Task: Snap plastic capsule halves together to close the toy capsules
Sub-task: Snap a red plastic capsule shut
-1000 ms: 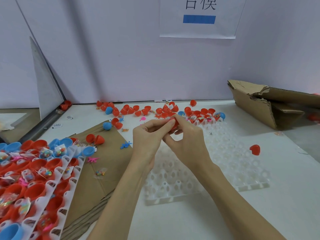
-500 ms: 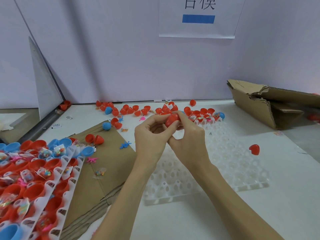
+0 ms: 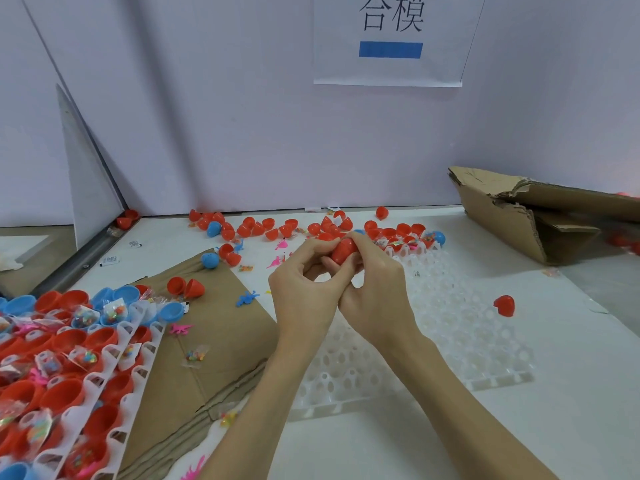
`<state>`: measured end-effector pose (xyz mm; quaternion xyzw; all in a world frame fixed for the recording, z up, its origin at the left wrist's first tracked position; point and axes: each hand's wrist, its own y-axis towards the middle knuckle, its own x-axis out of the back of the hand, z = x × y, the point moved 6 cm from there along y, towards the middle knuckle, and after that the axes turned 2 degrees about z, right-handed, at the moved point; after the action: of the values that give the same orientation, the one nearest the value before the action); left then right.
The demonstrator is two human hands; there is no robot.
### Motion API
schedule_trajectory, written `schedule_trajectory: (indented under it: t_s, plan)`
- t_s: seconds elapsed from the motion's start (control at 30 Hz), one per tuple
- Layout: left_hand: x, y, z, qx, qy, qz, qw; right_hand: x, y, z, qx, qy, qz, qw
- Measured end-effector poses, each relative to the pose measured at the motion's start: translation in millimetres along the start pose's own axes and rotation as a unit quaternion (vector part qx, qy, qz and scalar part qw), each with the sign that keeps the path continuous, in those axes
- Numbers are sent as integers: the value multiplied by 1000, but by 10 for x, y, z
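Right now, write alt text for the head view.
Two hands, left and right, grip one red capsule together above a clear plastic tray. Loose red capsule halves line the far wall; filled trays sit at left.

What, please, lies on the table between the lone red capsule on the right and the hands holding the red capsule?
In the head view, only the empty clear tray lies between the lone red capsule and the hands gripping the held capsule.
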<state>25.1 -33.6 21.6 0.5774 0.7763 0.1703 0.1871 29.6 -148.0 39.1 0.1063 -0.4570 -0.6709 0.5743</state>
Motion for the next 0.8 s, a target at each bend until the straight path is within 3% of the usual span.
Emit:
schedule_trajectory:
  t_s: [0.43, 0.53, 0.57, 0.67, 0.73, 0.8]
  plan:
    - [50, 49, -65, -13, -24, -10, 1000, -27, -11, -21, 1, 12, 7, 1000]
    - [170, 112, -71, -27, -8, 0, 1000, -86, -1, -50, -45, 117, 72, 989]
    - [205, 134, -62, -27, -5, 6, 1000, -103, 10, -70, -89, 206, 96, 970]
    - [248, 179, -40, -21, -5, 20, 1000, -107, 32, -144, -223, 444, 120, 859]
    - [220, 185, -48, -32, 1, 42, 999, -68, 31, -198, -271, 502, 118, 813]
    - [193, 181, -46, -40, 13, 60, 997, -51, 21, -233, -287, 521, 113, 796]
